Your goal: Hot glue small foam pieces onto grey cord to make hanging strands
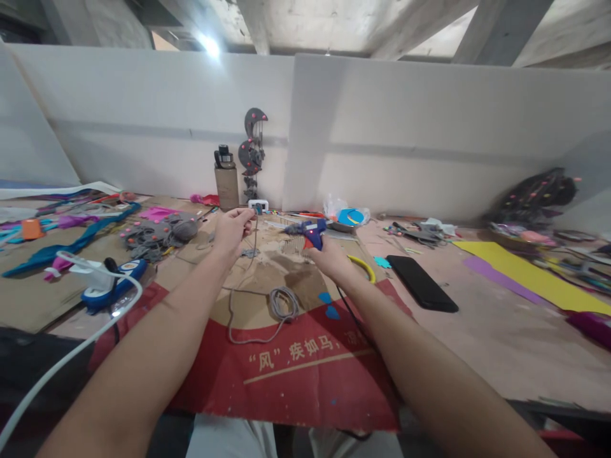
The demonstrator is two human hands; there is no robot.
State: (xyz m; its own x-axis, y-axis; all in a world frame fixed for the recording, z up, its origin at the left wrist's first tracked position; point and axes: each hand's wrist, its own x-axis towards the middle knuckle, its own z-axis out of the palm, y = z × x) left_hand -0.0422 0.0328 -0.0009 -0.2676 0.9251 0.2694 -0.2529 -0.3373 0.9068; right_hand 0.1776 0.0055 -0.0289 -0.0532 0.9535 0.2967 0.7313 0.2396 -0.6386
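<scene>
My right hand (325,253) is wrapped round the grip of a blue hot glue gun (312,230), its nozzle pointing left. My left hand (232,230) is closed in a pinch at the top of a grey cord (256,234). A small dark piece (258,208) shows at these fingertips; I cannot make out whether it is fixed to the cord. The cord runs down to a loose coil (284,304) on a red and brown sheet (305,388). The glue gun's nozzle is apart from the cord.
A bottle (226,181) stands behind my left hand. On the left are a power strip (114,286) with a white cable and grey felt pieces (160,235). A black phone (422,283), yellow sheet (534,270) and yellow ring-shaped tool (365,268) lie to the right.
</scene>
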